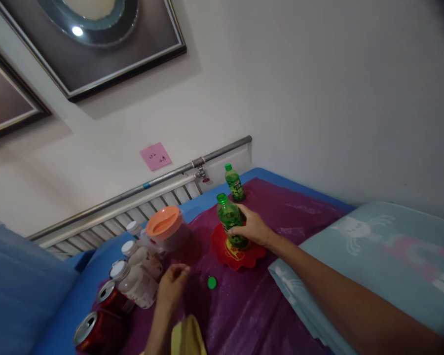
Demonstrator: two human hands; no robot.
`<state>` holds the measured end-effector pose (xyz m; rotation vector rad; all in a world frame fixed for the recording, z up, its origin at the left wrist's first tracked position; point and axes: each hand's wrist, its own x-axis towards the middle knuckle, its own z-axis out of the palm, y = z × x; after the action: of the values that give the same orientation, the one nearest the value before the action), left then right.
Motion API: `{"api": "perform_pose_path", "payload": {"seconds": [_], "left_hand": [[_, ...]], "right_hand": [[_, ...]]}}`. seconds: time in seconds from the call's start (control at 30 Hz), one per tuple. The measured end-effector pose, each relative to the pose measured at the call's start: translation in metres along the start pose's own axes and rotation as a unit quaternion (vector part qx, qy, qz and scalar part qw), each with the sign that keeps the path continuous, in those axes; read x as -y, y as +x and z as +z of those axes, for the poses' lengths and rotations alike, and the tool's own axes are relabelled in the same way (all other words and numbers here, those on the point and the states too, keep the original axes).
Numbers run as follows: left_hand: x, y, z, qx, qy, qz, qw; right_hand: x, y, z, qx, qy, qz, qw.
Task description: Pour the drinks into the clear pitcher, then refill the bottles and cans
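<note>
My right hand (pixel 253 227) is wrapped round a green plastic bottle (pixel 229 214) with no cap on its neck. The bottle is upright over a red scalloped dish (pixel 220 246) with a yellow print; whether its base touches the dish is hidden. A loose green bottle cap (pixel 212 282) lies on the purple sheet between my hands. My left hand (pixel 174 282) has its fingers curled in, with nothing visible in them, beside a clear bottle with a white cap (pixel 135 283). Behind the held bottle stands a second green bottle (pixel 234 182), capped.
An orange-lidded container (pixel 165 224) and other white-capped bottles (pixel 142 256) stand to the left. Two red cans (pixel 101 333) are nearer me. A yellow cloth (pixel 188 337) lies at the bottom edge, a folded pale blue blanket (pixel 355 256) at right. A radiator (pixel 133 217) runs along the wall.
</note>
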<state>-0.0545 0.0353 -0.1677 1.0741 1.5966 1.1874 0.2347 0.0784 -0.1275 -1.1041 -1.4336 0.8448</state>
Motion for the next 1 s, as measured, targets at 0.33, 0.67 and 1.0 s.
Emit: {"api": "perform_pose_path", "payload": {"seconds": [0.33, 0.67, 1.0], "left_hand": [[0.005, -0.036, 0.054, 0.069, 0.245, 0.077, 0.964], [-0.113, -0.019, 0.059, 0.071, -0.034, 0.163, 0.983], [-0.106, -0.001, 0.080, 0.094, -0.040, 0.210, 0.972]], "right_hand": [[-0.003, -0.004, -0.001, 0.001, -0.028, -0.004, 1.000], [0.004, -0.011, 0.006, 0.021, -0.112, -0.081, 0.990], [-0.010, -0.007, 0.007, 0.054, -0.245, -0.126, 0.960]]}}
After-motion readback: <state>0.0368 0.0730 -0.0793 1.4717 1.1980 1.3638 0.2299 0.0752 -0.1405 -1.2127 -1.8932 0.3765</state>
